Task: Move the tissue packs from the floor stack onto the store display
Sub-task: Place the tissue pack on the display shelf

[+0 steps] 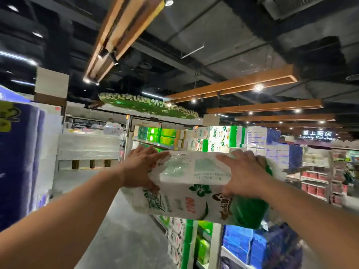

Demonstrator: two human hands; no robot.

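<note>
White-and-green plastic-wrapped tissue pack (196, 189) is held aloft, clamped between left hand (139, 167) and right hand (244, 175), fingers closed over its ends. Stacked display packs (219, 139) are seen beyond the grip.

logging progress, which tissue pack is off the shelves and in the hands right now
The white-and-green pack, gripped between the left hand and right hand and raised before the display. The other packs sit stacked on shelves.

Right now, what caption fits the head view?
Both hands, left hand and right hand, lift a tissue pack toward the store display.
</note>
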